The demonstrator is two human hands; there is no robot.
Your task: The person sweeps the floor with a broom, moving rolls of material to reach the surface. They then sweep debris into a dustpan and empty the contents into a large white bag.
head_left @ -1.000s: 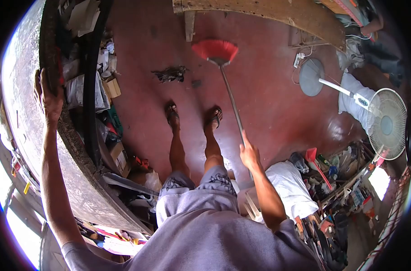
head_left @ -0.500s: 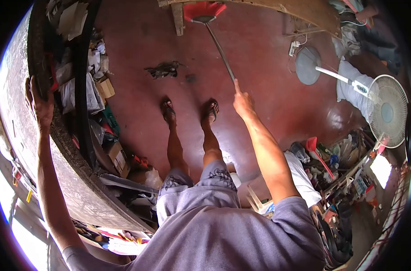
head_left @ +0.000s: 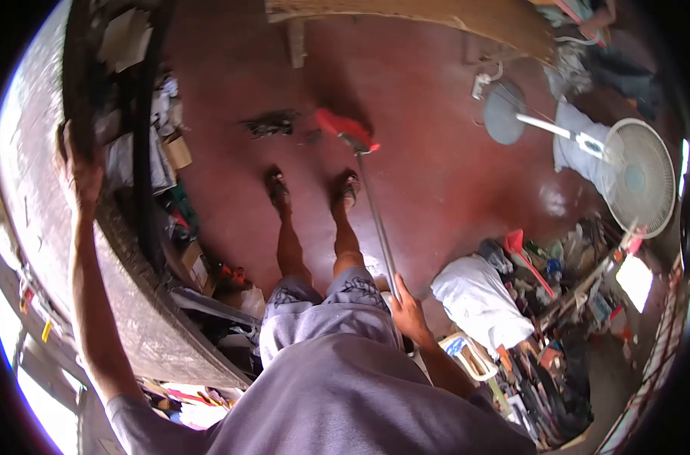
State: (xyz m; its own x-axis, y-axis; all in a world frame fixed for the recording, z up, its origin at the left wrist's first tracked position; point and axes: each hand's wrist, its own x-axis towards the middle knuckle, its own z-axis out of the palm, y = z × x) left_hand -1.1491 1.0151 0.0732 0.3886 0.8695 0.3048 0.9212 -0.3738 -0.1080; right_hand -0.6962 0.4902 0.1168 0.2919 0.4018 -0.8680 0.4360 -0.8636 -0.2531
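On the red floor (head_left: 451,167), dark debris (head_left: 271,124) lies near the broom (head_left: 348,130).

glossy red floor (head_left: 451,189), rough wooden bench (head_left: 421,14), matt cloth shirt (head_left: 360,402)

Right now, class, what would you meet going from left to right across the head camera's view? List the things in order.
Left hand, dark scrap on the floor, broom's red head, right hand, white sack, standing fan's round cage.

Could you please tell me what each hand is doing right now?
Left hand: open, laid on the edge of the table, holding nothing visible.
Right hand: closed around the handle of the red broom.
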